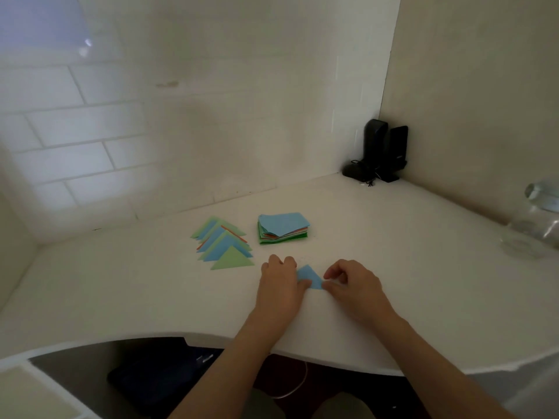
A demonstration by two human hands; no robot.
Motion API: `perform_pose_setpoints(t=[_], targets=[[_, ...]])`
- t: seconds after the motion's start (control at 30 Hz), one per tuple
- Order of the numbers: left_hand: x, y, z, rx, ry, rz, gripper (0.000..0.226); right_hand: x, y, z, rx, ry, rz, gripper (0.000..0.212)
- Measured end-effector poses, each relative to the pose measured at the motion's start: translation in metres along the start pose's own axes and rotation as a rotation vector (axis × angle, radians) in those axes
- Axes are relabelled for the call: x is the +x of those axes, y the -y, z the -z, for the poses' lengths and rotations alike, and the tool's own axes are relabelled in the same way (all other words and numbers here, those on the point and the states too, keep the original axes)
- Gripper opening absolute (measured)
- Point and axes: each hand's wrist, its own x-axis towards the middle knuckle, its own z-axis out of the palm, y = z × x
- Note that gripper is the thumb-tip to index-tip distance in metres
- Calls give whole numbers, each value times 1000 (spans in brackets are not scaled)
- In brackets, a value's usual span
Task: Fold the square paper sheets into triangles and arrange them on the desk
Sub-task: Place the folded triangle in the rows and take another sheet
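Your blue paper triangle [309, 276] lies flat on the white desk [393, 252], near the front edge and between your two hands. Your left hand [279, 284] covers its left corner with the fingers curled down over the sheet, and the thumb looks to be pressing along the lower fold, though the blur makes that hard to confirm. Your right hand [352, 285] has thumb and forefinger closed together on the right corner, the other fingers curled loosely above it.

This paper is thin, light and slick on the smooth desk, so it will skate if you push from one side only. Keep one hand pinning it while the other runs the crease. It holds a fold well once pressed, but a careless drag will crumple a tip, so lift it by a corner pinch or by the folded edge, where two layers make it stiffer.

Behind and to the left, the finished triangles [223, 241] lie overlapped in a row, green and blue with a strip of orange showing; the nearest is green and has room in front of it. Just right of that row sits the stack of unfolded squares [283, 227], blue sheet on top, well within reach.
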Motion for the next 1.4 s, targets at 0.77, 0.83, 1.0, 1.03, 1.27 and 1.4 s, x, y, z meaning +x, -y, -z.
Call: perform_pose_setpoints(t=[0.77, 0.83, 1.0, 1.03, 1.27, 1.4], targets=[[12, 123, 34, -64, -394, 153, 10, 105, 53, -57, -348, -67, 343, 41], [19, 127, 34, -40, -394, 151, 11, 110, 53, -65, -388, -76, 371, 35], [34, 137, 38, -19, -428, 160, 10, 112, 51, -77, -369, -277, 401, 10], [35, 138, 38, -24, -434, 159, 10, 113, 52, -78, -370, -280, 414, 7], [35, 138, 33, -39, -452, 120, 4, 122, 55, -86, -413, -291, 451, 14], [36, 139, 32, -49, -450, 128, 2, 120, 53, -87, -386, -295, 474, 8]])
